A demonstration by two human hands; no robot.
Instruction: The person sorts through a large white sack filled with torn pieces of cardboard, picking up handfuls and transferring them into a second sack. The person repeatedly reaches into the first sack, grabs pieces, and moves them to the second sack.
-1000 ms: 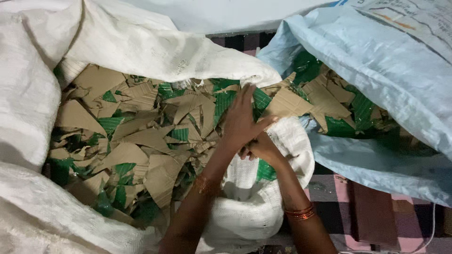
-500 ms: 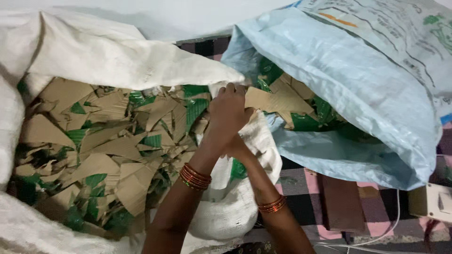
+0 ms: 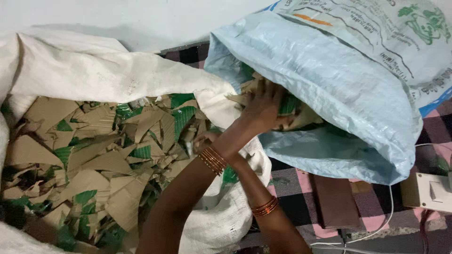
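Note:
A white woven sack (image 3: 108,75) lies open at the left, full of brown and green cardboard pieces (image 3: 99,160). A pale blue woven sack (image 3: 329,84) lies open at the right with similar pieces inside its mouth. My arms are crossed. My left hand (image 3: 263,107) reaches into the blue sack's mouth, fingers spread over a bunch of cardboard pieces (image 3: 238,99) it holds there. My right hand (image 3: 203,139) sits under my left forearm at the white sack's rim among the pieces, mostly hidden. Both wrists wear bangles.
The sacks rest on a pink and dark checked cloth (image 3: 372,207). A brown flat rectangular object (image 3: 336,200) lies beside the blue sack. A white switch box (image 3: 428,190) with a thin white cable (image 3: 376,233) sits at the right edge. A white wall (image 3: 141,19) is behind.
My left hand has moved from the white sack's rim rightward into the blue sack's mouth with cardboard pieces. My right hand has stayed by the white sack. The view has shifted right.

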